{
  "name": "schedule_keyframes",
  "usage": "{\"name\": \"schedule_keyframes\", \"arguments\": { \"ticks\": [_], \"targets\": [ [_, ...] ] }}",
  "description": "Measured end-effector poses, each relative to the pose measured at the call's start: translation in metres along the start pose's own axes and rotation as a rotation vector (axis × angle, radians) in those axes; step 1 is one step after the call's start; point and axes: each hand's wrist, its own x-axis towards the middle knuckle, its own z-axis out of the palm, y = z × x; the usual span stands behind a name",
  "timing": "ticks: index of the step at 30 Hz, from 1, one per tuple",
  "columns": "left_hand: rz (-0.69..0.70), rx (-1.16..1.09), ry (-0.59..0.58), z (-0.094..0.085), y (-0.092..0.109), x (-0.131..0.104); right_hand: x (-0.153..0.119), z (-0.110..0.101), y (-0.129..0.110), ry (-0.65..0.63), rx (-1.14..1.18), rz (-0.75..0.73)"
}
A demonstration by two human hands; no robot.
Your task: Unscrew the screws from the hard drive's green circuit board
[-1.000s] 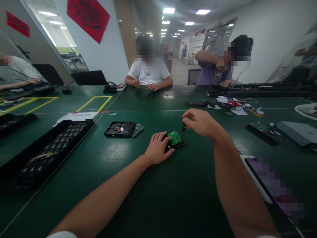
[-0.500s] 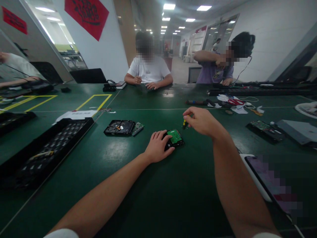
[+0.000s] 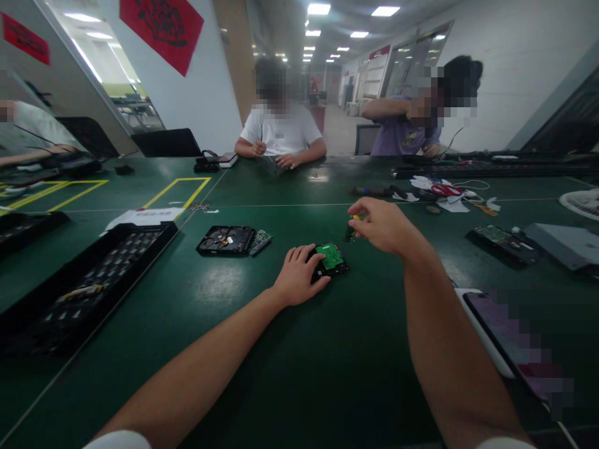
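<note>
On the green table lies a hard drive point(image 3: 333, 257) with its green circuit board facing up. My left hand point(image 3: 302, 274) holds the drive from its left side, thumb at the near edge and fingers over the board and far edge. In my right hand point(image 3: 378, 226), pinched between thumb and fingers, is a small screwdriver point(image 3: 348, 233) with a yellow and dark handle. It points down at the right far corner of the drive; whether its tip touches a screw is too small to tell. Further left sit another black hard drive point(image 3: 225, 241) and a loose circuit board point(image 3: 261, 242).
A long black tray point(image 3: 88, 284) stands on the left. To the right are another drive point(image 3: 503, 243), a grey box point(image 3: 564, 243) and a phone point(image 3: 505, 346). Red-handled scissors point(image 3: 445, 190) and scraps lie further back. Two people point(image 3: 281, 131) sit across the table.
The screwdriver's handle has turned a little in my right hand, and its yellow part shows differently. My left hand and the hard drive have stayed in place.
</note>
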Motion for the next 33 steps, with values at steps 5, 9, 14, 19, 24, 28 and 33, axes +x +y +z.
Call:
{"name": "schedule_keyframes", "arguments": {
  "ticks": [5, 9, 14, 19, 24, 28, 33],
  "targets": [
    [-0.002, 0.001, -0.005, -0.0007, 0.0001, -0.0003, 0.0002, 0.0003, -0.0022, -0.010, 0.012, -0.037],
    [0.000, -0.009, -0.001, -0.0005, -0.0002, -0.0003, -0.0010, 0.0003, -0.0016, -0.031, 0.066, -0.065],
    [-0.003, -0.032, -0.004, 0.0003, -0.0011, -0.0001, -0.0026, -0.0002, -0.0031, -0.020, 0.077, -0.035],
    [-0.004, -0.011, -0.019, 0.0013, -0.0020, 0.0000, -0.0003, 0.0001, -0.0045, -0.012, 0.004, -0.018],
    [-0.003, -0.010, -0.012, 0.0021, -0.0016, -0.0003, 0.0001, -0.0014, -0.0017, -0.041, -0.004, -0.096],
    [-0.005, -0.013, -0.010, 0.0004, -0.0002, -0.0006, -0.0017, -0.0024, -0.0013, -0.028, -0.014, -0.081],
    [-0.001, -0.009, -0.007, -0.0015, 0.0009, -0.0003, -0.0015, -0.0004, -0.0023, 0.004, -0.017, -0.003]
  ]
}}
